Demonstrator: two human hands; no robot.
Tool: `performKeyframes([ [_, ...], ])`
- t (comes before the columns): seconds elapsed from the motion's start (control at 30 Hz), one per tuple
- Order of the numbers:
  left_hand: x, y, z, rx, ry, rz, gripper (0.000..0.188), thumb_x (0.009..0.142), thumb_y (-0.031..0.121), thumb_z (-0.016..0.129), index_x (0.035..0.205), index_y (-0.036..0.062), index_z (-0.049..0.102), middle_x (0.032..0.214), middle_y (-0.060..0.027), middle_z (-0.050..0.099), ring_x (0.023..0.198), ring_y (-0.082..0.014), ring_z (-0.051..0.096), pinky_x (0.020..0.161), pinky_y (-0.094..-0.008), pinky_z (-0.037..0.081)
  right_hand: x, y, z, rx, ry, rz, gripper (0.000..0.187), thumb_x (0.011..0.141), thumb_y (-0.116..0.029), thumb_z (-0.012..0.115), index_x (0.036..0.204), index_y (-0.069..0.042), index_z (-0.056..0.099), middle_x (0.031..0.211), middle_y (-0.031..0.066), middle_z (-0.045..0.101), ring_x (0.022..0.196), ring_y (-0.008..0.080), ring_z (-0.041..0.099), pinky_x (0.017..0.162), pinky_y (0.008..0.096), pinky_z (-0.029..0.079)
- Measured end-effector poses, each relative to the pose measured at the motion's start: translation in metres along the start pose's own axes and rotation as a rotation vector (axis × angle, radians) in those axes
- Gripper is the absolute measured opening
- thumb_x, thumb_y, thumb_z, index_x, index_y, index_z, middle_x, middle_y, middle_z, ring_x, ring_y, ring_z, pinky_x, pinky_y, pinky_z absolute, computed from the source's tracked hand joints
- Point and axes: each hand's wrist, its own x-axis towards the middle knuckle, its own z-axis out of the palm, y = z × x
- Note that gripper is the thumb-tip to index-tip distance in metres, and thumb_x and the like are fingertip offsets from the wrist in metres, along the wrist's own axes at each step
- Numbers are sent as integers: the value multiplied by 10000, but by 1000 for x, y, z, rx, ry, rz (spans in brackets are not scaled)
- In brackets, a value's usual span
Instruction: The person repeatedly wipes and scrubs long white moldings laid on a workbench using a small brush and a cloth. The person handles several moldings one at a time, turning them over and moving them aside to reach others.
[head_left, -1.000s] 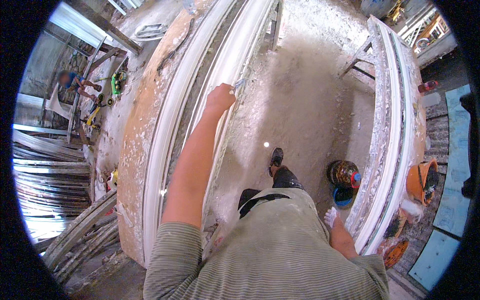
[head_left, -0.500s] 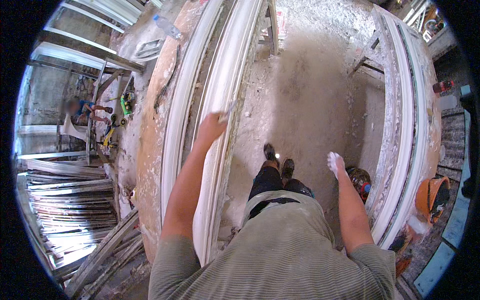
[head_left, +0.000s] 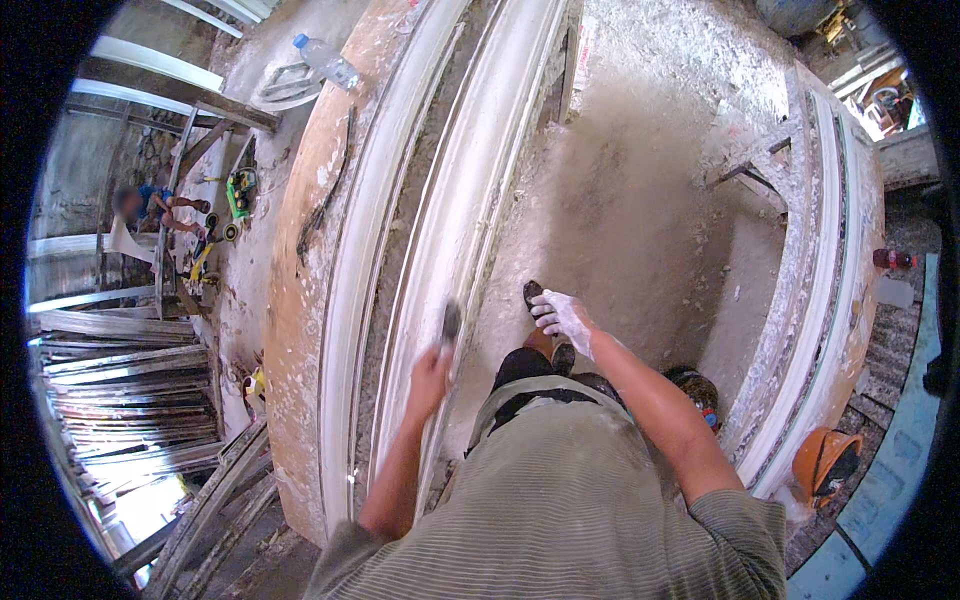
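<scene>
My left hand [head_left: 428,378] grips a small flat-bladed scraper [head_left: 451,322]. The blade is blurred by motion and points away from me, above the near edge of a long white ribbed plaster molding [head_left: 455,165]. I cannot tell whether it touches the molding. Coated in white powder or plaster, my right hand [head_left: 563,318] hangs in front of my body over the floor. Its fingers are loosely stretched and hold nothing. A second white molding [head_left: 370,225] lies alongside the first, on the same long bench [head_left: 292,400].
A water bottle [head_left: 328,63] and a dark strip [head_left: 328,190] lie on the bench. At right stands another bench with long moldings [head_left: 815,290], beside an orange bucket [head_left: 828,462]. A person [head_left: 150,208] sits at far left near a green toy [head_left: 240,192]. Wood strips [head_left: 140,400] are stacked there.
My left hand has drawn back toward me along the molding with the scraper. My right hand has swung left, in front of my body. The view has shifted slightly.
</scene>
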Motion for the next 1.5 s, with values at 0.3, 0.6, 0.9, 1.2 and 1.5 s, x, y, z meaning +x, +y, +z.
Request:
performKeyframes([
  [0.3,103,81,54,191,100,320,342,964,276,531,927,-61,579,836,-305,604,840,-486,592,724,-508,451,76,-96,54,527,-20,-320,438,1003,-441,394,1216,-99,565,1095,59,624,1044,202,576,910,361,442],
  [0.6,218,209,101,223,82,283,401,943,306,517,954,-80,623,982,-337,620,972,-488,595,870,-522,459,121,-201,26,769,107,-416,394,991,-378,420,1195,-80,578,1127,68,609,1053,228,572,970,397,449],
  [0.9,256,247,117,275,88,271,333,946,270,521,927,-54,599,912,-325,637,917,-501,609,826,-542,475,157,-267,0,918,135,-369,457,972,-409,442,1280,-82,531,1197,101,570,1099,261,546,982,416,446],
  [1.2,412,391,187,320,126,303,352,926,286,553,921,-56,637,879,-326,640,899,-474,632,806,-491,495,250,-423,-79,911,179,-457,412,943,-476,476,1123,-120,581,924,16,566,849,177,540,798,346,458],
  [1.5,623,603,291,215,20,208,327,914,204,518,961,-105,617,849,-314,657,750,-402,674,638,-468,515,283,-559,-184,877,79,-501,309,990,-331,438,1092,-76,579,892,44,628,820,204,610,759,345,494],
])
